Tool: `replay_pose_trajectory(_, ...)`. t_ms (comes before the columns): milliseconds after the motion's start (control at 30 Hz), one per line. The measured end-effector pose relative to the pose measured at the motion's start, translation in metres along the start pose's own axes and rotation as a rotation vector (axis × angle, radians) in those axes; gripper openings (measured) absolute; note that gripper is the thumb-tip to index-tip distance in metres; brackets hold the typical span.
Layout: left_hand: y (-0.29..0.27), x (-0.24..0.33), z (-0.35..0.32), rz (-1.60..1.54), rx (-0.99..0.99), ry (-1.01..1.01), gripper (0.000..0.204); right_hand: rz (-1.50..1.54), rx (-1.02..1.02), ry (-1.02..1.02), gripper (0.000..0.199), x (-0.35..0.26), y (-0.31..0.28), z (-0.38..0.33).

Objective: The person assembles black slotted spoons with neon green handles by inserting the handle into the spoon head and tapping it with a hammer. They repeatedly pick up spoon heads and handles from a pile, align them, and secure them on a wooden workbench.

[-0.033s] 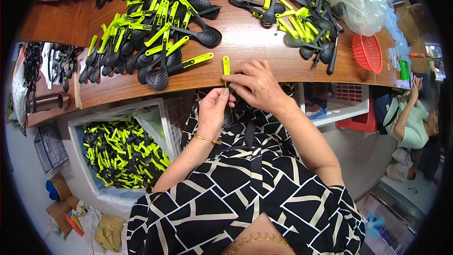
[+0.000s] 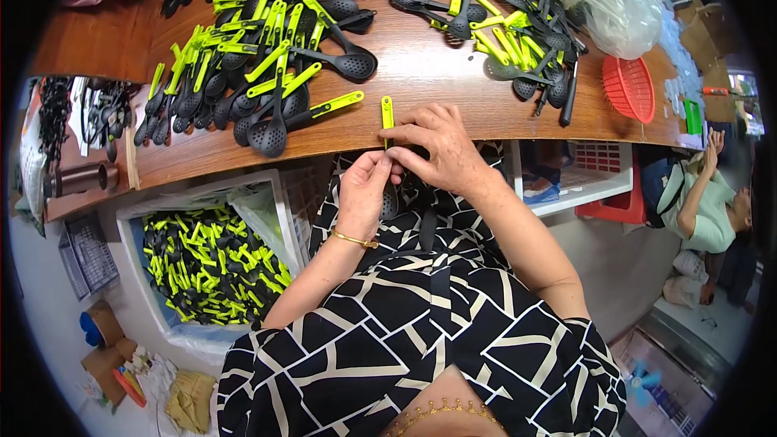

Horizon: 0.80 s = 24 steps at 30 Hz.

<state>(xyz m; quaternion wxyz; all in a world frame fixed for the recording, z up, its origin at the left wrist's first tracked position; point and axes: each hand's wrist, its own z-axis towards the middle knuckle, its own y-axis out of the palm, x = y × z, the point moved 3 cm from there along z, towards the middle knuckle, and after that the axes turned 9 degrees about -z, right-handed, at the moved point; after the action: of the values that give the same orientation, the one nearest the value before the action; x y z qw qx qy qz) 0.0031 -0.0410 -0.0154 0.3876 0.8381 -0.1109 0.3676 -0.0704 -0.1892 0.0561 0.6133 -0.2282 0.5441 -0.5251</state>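
Observation:
At the table's front edge I hold a slotted spoon (image 2: pixel 388 112) with a lime-green handle pointing away from me. My left hand (image 2: pixel 366 186) pinches it between thumb and fingers, and part of its dark perforated bowl shows below that hand. My right hand (image 2: pixel 441 146) closes on the handle from the right, its fingers across the green part and its thumb against the left thumb. The joint between handle and bowl is hidden by my fingers. Left of my hands lies another black spoon with a green handle (image 2: pixel 338 102), at the near side of a heap.
Piled black spoons with green handles (image 2: pixel 202 57) cover the table's left and back; another heap (image 2: pixel 518 40) lies right. Beyond it are a red basket (image 2: pixel 628 91) and clear plastic bag (image 2: pixel 619 12). A white bin (image 2: pixel 287 222) of spoons stands below left. A person (image 2: pixel 704 202) is far right.
My right thumb has come in against the left thumb at the spoon. Otherwise the hands and the heaps stay as they were.

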Motion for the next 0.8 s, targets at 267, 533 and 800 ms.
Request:
replay_pose_trajectory(267, -0.007, -0.009, -0.002, 0.112, -0.018, 0.059, 0.015, 0.040, 0.032, 0.227, 0.030, -0.003, 0.009, 0.000)
replay_pose_trajectory(533, -0.001, -0.028, 0.001, 0.068, 0.035, 0.226, 0.015, -0.210, 0.175, 0.078, 0.036, -0.010, 0.019, -0.012)
replay_pose_trajectory(800, -0.006, 0.003, -0.007, -0.100, 0.022, -0.066, 0.028, -0.011, 0.129, 0.049, 0.026, 0.017, -0.008, -0.008)
